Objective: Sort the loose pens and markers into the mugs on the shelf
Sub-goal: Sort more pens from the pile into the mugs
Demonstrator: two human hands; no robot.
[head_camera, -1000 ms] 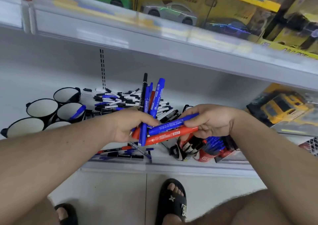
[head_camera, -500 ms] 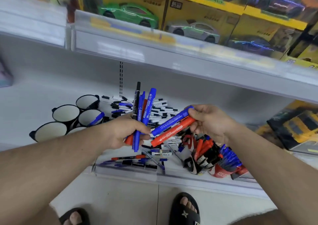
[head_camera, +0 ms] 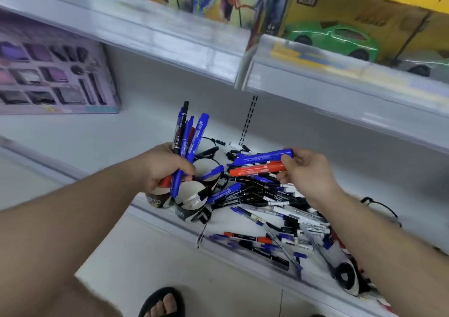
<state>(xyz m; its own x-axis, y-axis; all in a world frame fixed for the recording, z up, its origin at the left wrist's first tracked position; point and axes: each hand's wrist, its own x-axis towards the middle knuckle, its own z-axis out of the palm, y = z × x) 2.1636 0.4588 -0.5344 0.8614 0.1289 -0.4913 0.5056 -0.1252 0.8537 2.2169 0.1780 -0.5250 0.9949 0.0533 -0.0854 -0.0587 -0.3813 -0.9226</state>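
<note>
My left hand point(head_camera: 165, 165) grips a bunch of markers point(head_camera: 188, 134), mostly blue with one black and a red one, standing upright above the mugs point(head_camera: 192, 202). The mugs are black outside and white inside; one point(head_camera: 207, 168) holds a blue marker. My right hand point(head_camera: 306, 171) pinches a blue marker point(head_camera: 264, 157) and a red marker point(head_camera: 257, 170), both lying level and pointing left towards the mugs. A heap of loose pens and markers point(head_camera: 274, 202) lies on the white shelf point(head_camera: 145, 132) below and right of my right hand.
A purple boxed set point(head_camera: 53, 74) stands at the shelf's left. The upper shelf edge point(head_camera: 243, 57) overhangs, with toy car boxes point(head_camera: 340, 35) on it. More mugs point(head_camera: 347, 278) lie tipped at the lower right. My sandalled foot point(head_camera: 162, 302) is on the floor.
The camera has swung left and closer. My left hand with its bunch now sits over the mugs. My right hand has drawn its two markers away from the left hand.
</note>
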